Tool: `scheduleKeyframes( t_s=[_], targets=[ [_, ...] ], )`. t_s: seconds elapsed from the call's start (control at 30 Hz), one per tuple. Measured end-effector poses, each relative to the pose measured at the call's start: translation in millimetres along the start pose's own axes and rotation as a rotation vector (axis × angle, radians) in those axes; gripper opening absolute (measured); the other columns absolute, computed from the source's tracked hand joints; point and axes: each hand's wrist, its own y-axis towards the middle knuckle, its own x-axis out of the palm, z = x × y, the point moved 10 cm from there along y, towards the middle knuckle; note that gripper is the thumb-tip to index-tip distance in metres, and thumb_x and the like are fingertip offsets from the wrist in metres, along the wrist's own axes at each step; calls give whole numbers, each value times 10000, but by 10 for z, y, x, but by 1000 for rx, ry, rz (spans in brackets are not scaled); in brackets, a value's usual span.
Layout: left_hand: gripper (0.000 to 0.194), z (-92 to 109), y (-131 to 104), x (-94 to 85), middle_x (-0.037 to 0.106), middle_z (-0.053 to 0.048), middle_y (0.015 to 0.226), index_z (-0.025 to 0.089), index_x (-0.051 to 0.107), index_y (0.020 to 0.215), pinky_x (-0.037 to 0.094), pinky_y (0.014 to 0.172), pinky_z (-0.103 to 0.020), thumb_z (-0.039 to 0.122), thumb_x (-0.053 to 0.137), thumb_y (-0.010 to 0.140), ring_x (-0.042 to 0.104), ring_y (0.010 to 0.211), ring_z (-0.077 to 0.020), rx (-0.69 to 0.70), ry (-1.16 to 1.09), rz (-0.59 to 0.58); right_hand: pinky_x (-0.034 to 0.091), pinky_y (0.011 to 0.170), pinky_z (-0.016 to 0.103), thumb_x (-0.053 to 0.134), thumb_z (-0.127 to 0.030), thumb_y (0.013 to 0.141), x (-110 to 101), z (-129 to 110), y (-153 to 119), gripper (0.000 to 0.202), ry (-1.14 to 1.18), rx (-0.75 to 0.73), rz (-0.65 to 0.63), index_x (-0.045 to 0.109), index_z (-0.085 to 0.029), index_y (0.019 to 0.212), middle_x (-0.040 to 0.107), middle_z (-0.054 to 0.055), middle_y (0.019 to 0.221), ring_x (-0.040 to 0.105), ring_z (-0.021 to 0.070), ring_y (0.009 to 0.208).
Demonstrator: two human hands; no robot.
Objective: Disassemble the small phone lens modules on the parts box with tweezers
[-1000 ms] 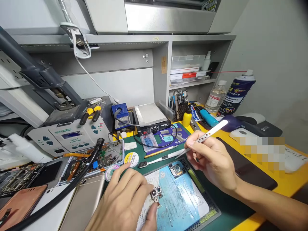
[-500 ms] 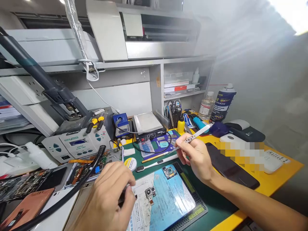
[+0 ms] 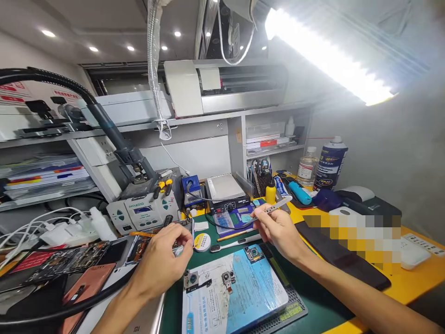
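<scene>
My right hand (image 3: 274, 227) pinches a slim silver tool with a row of holes (image 3: 278, 204), its pale end pointing up to the right. My left hand (image 3: 170, 248) is curled over the left side of the mat, thumb and fingers nearly together; what lies between them is too small to name. Below the hands lies a blue and white box (image 3: 243, 292) bearing camera modules: one at its left edge (image 3: 193, 278), one in the middle (image 3: 228, 278) and one at the top (image 3: 253, 252). A black-bristled brush (image 3: 236, 243) lies behind the box.
A soldering station (image 3: 139, 211) and opened phone boards (image 3: 73, 260) are at the left. A black hose (image 3: 86, 301) crosses the lower left. A dark phone (image 3: 340, 255), a spray can (image 3: 330, 164) and a clear bottle (image 3: 308, 167) stand or lie at the right.
The view has tilted up and shifted left. My left hand has moved off the box's left side, and the left camera module now shows. My right hand still holds the tool.
</scene>
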Motion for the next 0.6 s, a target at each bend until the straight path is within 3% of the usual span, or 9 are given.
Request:
scheduleKeyframes(
  t_s=[0.17, 0.33, 0.6],
  targets=[
    [212, -211, 50, -22, 658, 6, 795, 177, 638, 815, 507, 720, -308, 328, 595, 958, 625, 737, -151, -141, -8, -82, 403, 460, 218, 546, -492, 1031, -38, -24, 24, 394, -24, -12, 20, 614, -161, 828, 538, -76, 613, 477, 80, 451],
    [307, -408, 48, -74, 658, 6, 806, 151, 658, 919, 540, 725, -325, 426, 560, 1015, 644, 736, -150, -243, 6, -181, 406, 462, 219, 562, -507, 1018, -30, -75, 17, 399, -55, -13, 3, 589, -169, 807, 542, -77, 616, 482, 80, 453],
    [288, -344, 35, 54, 664, 5, 816, 148, 669, 954, 552, 706, -319, 422, 595, 1000, 646, 723, -143, -259, 76, -321, 486, 531, 249, 547, -486, 1032, -58, -123, 73, 413, -263, -10, -34, 630, -155, 798, 591, -54, 644, 562, 102, 517]
  ],
)
